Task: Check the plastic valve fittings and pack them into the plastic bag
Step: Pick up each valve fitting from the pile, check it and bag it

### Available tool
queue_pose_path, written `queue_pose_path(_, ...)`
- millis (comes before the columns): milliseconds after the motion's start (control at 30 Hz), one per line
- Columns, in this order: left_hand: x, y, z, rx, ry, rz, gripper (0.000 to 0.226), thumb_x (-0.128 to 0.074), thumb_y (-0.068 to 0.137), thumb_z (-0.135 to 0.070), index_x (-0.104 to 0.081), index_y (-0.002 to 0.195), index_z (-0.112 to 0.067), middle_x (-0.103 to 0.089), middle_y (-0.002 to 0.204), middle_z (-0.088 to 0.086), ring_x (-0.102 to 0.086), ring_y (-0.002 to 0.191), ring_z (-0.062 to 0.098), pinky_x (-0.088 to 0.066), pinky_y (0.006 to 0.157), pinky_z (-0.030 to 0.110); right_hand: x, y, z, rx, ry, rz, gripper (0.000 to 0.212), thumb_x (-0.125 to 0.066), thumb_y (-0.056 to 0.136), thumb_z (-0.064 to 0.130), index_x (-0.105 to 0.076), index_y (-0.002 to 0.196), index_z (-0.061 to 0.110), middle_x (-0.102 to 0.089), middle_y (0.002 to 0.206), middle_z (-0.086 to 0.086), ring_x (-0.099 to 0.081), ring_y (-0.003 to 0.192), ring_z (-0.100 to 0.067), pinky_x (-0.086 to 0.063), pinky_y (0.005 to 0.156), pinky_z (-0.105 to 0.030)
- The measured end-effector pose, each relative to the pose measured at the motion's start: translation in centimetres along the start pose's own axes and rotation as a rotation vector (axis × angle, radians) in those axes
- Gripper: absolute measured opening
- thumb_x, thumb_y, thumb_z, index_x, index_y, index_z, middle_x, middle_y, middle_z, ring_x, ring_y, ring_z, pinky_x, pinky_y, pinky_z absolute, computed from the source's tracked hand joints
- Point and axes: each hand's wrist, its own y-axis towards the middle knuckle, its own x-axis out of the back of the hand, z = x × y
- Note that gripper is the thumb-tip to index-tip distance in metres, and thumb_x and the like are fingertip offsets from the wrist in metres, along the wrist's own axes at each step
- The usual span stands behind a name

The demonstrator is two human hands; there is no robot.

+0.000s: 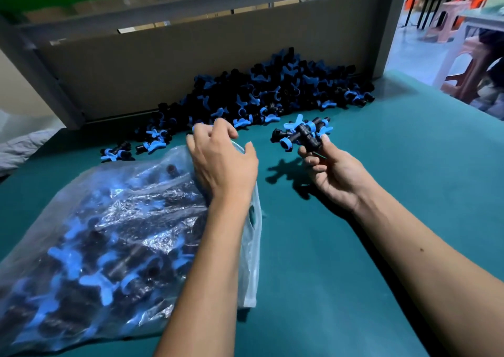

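My left hand pinches the mouth of the bag, already stuffed with fittings, while my right hand grips a few fittings above the worktop, pile behind.

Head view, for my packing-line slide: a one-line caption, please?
Right hand holds black-and-blue plastic valve fittings while left hand grips the clear plastic bag mouth.
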Motion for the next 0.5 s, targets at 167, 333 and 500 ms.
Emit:
queue_pose_path(167,0.4,0.6,0.1,0.012,0.332,-0.093,0.053,-0.078,0.067,-0.003,-0.051,0.106,-0.027,-0.040,0.126,0.007,-0.039,0.114,0.029,-0.037,0.088,0.032,-0.4,0.0,-0.7,-0.066,0.085,0.026,0.035,-0.047,0.104,0.029,-0.056,0.117,-0.003,-0.064,0.081,-0.015,-0.059,0.058,-0.010,-0.049,0.046,-0.012)
queue_pose_path(333,0.3,0.6,0.8,0.064,0.351,0.026,0.061,-0.088,0.067,-0.052,-0.056,0.112,-0.027,-0.039,0.131,0.009,-0.038,0.120,0.032,-0.036,0.096,0.040,-0.2,-0.2,-0.9,-0.022,-0.001,0.039,0.026,-0.065,0.086,0.011,-0.067,0.111,0.004,-0.069,0.095,-0.013,-0.070,0.076,-0.018,-0.058,0.063,-0.017)
queue_pose_path(500,-0.6,0.0,1.0,0.059,0.411,0.084,0.063,-0.093,0.062,-0.041,-0.057,0.112,-0.027,-0.038,0.133,0.009,-0.038,0.120,0.032,-0.036,0.095,0.041,-0.5,-0.2,-1.7,0.102,-0.247,0.067,0.034,-0.076,0.072,0.001,-0.074,0.104,0.013,-0.072,0.104,-0.006,-0.072,0.088,-0.027,-0.058,0.071,-0.023)
